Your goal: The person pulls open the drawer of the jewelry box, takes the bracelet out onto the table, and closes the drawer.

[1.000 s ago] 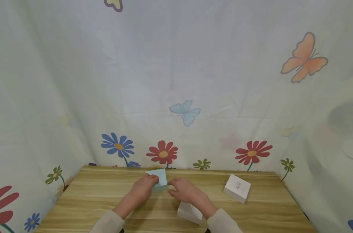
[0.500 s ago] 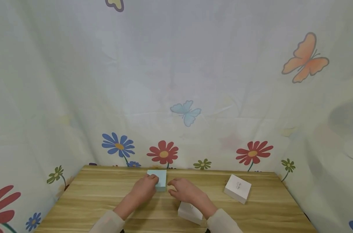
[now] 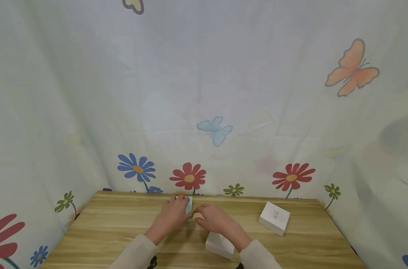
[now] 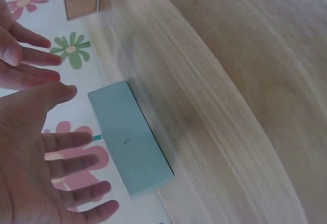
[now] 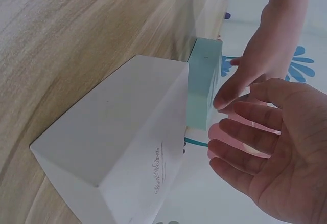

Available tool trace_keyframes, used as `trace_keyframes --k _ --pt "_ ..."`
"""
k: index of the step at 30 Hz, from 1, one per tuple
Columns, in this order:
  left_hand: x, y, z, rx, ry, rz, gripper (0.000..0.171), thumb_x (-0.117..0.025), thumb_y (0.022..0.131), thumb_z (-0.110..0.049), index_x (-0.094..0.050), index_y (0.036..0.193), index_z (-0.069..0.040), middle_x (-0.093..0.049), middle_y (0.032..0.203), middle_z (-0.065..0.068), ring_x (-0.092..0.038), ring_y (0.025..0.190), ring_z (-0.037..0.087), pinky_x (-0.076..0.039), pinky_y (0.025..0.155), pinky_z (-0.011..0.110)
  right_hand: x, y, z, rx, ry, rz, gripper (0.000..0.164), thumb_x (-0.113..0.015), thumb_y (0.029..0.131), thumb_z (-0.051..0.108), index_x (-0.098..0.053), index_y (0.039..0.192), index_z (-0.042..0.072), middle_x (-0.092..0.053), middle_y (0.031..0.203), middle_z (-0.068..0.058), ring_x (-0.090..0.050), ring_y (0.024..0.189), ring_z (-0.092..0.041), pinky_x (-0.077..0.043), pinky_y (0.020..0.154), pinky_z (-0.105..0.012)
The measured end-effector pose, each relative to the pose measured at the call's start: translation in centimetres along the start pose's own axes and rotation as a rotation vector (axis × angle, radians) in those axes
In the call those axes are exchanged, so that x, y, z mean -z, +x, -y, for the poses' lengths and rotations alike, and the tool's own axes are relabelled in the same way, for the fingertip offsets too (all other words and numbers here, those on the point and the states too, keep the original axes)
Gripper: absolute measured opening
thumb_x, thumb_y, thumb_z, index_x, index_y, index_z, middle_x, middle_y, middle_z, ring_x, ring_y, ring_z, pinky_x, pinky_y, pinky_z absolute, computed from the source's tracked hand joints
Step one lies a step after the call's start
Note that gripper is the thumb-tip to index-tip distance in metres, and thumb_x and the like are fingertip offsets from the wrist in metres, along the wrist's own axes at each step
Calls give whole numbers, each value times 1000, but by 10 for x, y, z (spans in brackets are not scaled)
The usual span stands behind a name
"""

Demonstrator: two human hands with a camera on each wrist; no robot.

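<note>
**Left hand [image 3: 173, 212] spread at a pale blue box [image 3: 189, 206], right hand [image 3: 214, 219] close by**

Nearest are two light sleeves [image 3: 134, 252], reaching over a wooden table [image 3: 99, 231]. Under the right wrist, as the head view has it, sits a white box [image 3: 217, 246] with printed lettering. Just beyond, the right hand's fingers are bent loosely, slightly apart, its thumb pointing towards the left hand. The left hand's fingers are straight and spread; whether they touch the blue box, I cannot tell. Off to the right lies another white box [image 3: 274, 218], set at an angle. The blue box rests near the table's far edge, partly hidden behind the left hand. Behind everything hangs a pale cloth [image 3: 257, 93] printed with flowers and butterflies.
</note>
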State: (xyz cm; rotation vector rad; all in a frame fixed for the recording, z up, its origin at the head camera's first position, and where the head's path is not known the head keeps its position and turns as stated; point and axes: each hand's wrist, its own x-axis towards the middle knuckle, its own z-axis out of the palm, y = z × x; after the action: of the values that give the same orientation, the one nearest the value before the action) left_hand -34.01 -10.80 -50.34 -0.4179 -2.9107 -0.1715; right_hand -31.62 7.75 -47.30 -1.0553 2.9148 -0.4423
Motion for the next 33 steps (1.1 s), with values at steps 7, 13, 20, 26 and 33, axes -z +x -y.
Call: trace_keyframes --k 7,13,20,26,33 --pt "-4 6 -1 42 -16 50 57 -79 84 -50 -67 123 -11 -61 129 14 -53 118 43 -48 91 66 1 -2 0 -18 -2 14 31 -62 102 29 -69 126 10 -69 125 -2 -63 119 -18 -51 99 -34" --pt "-5 11 1 38 -31 70 60 -82 83 -49 -66 126 -11 -60 132 15 -53 120 43 -48 91 66 1 0 -4 -44 0 20 33 -62 102 29 -68 128 10 -68 128 -4 -63 119 -18 -52 97 -35" --pt "-8 13 7 -13 -39 87 58 -86 79 -43 -67 122 -10 -61 126 13 -55 113 42 -51 85 63 0 -1 -6 -36 -29 15 33 -63 102 31 -68 127 10 -68 126 -3 -64 116 -17 -53 95 -34" --pt "-6 10 18 -99 -30 71 47 -88 74 -30 -66 111 -11 -62 113 6 -60 98 33 -54 72 51 2 -3 -6 -39 -22 21 34 -63 101 31 -69 127 9 -68 125 -3 -64 115 -17 -53 95 -34" --pt "-3 6 32 -210 -74 67 43 -92 68 -15 -64 100 -11 -63 104 3 -61 86 24 -56 70 43 3 -2 -4 -36 -31 33 33 -63 102 31 -69 127 10 -68 125 -3 -64 116 -18 -52 96 -34"
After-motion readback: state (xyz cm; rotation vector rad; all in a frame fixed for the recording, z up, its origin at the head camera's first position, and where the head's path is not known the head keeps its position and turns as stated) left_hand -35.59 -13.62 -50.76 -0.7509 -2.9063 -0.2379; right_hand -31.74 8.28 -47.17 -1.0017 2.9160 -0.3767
